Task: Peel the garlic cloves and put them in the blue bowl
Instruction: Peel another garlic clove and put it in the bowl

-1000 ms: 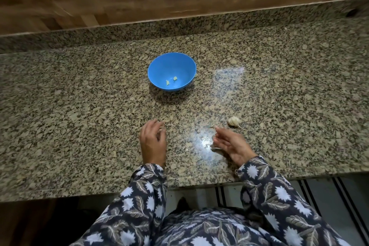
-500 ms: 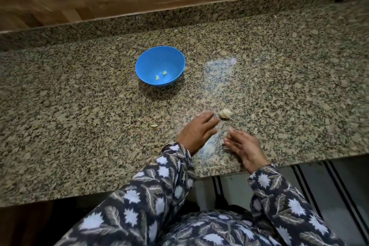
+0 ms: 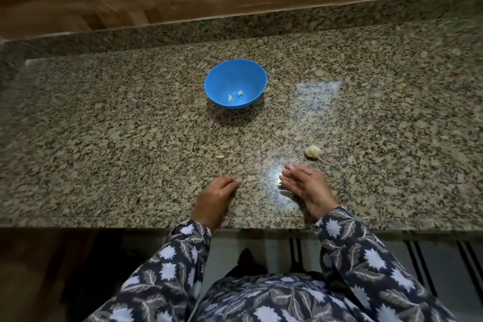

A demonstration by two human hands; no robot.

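The blue bowl [image 3: 257,73] stands mid-counter with two small peeled cloves [image 3: 234,95] in its bottom. A whitish garlic bulb [image 3: 312,151] lies to the right, nearer me, just beyond my right hand [image 3: 305,187]. That hand rests on the counter with straight fingers pointing left and holds nothing. My left hand [image 3: 215,197] lies near the front edge with its back up and its fingers curled down onto the stone; whatever is under them is hidden. A small pale clove or piece of peel [image 3: 219,156] lies loose ahead of the left hand.
The speckled granite counter [image 3: 104,138] runs wide on both sides, with a low granite upstand and a wooden wall behind. Its front edge passes right under my wrists. A striped mat [image 3: 431,264] lies on the floor below.
My left hand, which had reached right to touch the garlic bulb, has drawn back left toward the front edge. The right hand has barely moved. The bulb stays in place.
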